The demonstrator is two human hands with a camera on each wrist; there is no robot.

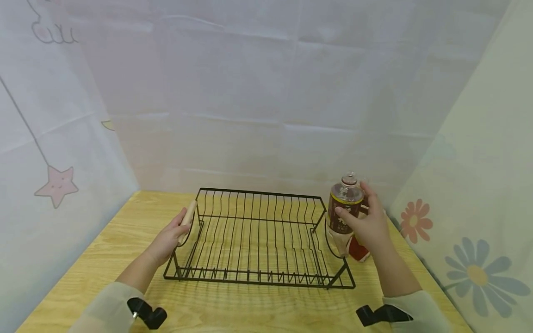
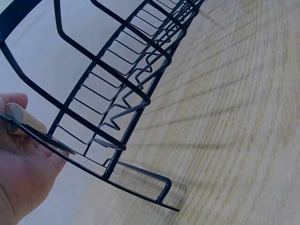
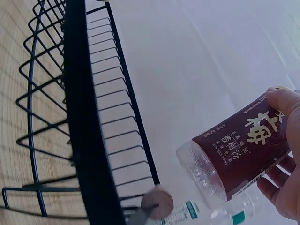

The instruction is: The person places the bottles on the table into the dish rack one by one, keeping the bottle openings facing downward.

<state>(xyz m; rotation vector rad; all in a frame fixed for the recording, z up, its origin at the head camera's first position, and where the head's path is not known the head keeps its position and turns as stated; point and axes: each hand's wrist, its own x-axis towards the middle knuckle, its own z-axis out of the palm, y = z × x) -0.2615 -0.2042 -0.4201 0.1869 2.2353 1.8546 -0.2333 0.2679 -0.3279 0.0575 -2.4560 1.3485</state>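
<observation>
- Left fingers [image 1: 181,230]: curled round a pale wooden handle [image 1: 189,219].
- Right of them: black wire rack [image 1: 258,282] on the yellowish wood-grain bench [image 1: 208,305].
- In the right fingers [image 1: 370,196], parted to its width and curled round it: clear bottle [image 1: 338,224], maroon label, pale lettering, yellow band, raised at the rack's right end.
- Below these fingers: second wooden handle [image 1: 340,241], partly hidden by the bottle; red object [image 1: 359,251], mostly blocked.
- Beyond them: another clear bottle [image 3: 185,212], green-and-white label.

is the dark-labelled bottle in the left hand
No, the right hand holds the dark-labelled bottle, while the left hand grips the wooden handle.
</observation>
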